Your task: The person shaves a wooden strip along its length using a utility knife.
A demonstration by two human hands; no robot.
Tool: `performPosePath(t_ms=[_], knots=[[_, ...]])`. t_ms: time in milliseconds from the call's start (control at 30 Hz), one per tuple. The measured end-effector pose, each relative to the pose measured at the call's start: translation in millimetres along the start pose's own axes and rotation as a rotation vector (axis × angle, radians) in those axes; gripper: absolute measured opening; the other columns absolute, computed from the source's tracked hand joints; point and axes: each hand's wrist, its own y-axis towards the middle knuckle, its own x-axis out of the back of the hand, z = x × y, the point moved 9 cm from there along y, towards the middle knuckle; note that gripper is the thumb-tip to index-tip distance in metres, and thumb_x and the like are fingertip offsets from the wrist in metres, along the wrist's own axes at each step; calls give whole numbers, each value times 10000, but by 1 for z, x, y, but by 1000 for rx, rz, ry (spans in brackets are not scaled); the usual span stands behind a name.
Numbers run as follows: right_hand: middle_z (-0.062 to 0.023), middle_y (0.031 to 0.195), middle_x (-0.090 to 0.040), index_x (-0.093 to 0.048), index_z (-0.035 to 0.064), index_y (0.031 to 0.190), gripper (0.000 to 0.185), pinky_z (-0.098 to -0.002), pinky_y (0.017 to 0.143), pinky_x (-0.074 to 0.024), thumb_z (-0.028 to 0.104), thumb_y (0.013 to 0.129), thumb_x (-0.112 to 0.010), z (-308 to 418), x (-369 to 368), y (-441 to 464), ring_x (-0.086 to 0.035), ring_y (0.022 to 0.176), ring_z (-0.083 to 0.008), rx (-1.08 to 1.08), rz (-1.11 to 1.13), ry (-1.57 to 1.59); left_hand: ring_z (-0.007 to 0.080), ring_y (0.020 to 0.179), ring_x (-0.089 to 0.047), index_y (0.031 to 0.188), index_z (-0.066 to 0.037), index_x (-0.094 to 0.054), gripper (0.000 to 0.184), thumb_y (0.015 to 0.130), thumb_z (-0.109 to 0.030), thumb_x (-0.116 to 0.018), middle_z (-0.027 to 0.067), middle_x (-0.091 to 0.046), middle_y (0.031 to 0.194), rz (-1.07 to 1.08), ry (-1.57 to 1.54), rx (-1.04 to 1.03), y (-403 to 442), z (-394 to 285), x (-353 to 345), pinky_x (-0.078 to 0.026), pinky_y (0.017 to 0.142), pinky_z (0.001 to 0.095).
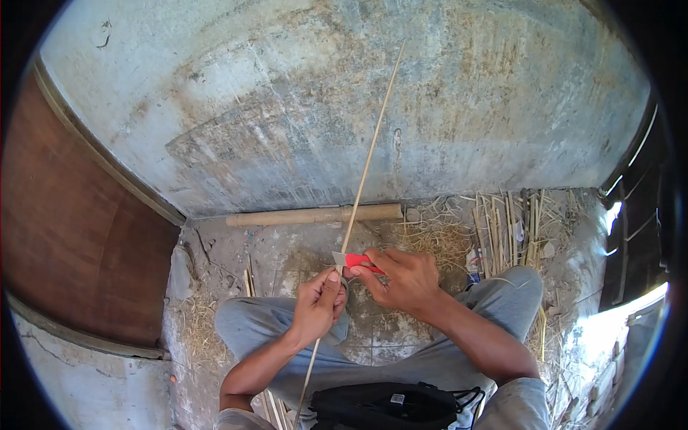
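Observation:
A long thin bamboo strip (371,147) runs from the lower edge of the view up across the wall, slightly tilted to the right. My left hand (319,302) is closed around it, thumb pressed on top. In my right hand (400,278) is a red-handled utility knife (362,262), gripped from the right. Its short metal blade lies against the strip just above my left thumb. Whether the blade has cut into the strip is too small to tell.
A thick bamboo pole (308,216) lies along the wall's foot. Several split bamboo sticks (507,229) and curly shavings (441,242) are heaped at the right. A brown wooden panel (86,222) stands at the left. A black bag (387,407) rests at my lap.

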Motion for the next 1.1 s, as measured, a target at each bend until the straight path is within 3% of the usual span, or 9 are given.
performPosePath(t_ms=[467, 533, 1100], knots=[[-49, 582, -589, -702, 72, 933, 323, -358, 362, -426, 379, 839, -737, -6, 4, 4, -589, 430, -227, -19, -15, -1, 21, 480, -337, 1142, -32, -574, 349, 1072, -331, -407, -52, -400, 616, -21, 43, 6, -1, 2, 0, -273, 423, 207], [-48, 621, -611, -710, 79, 936, 291, -352, 385, -426, 334, 814, -776, -25, 13, 12, -587, 445, -222, -107, -45, -47, 29, 462, -328, 1150, -11, -562, 362, 1074, -325, -400, -44, -384, 614, -14, 70, -5, -2, 0, -5, -274, 406, 215], [-58, 576, -593, -714, 76, 989, 337, -376, 379, -442, 385, 855, -723, -30, 14, 12, -595, 439, -263, -122, -84, -46, 22, 513, -330, 1169, -7, -567, 351, 1081, -295, -386, -60, -374, 619, -4, 141, 15, -9, -4, -3, -265, 455, 207]])
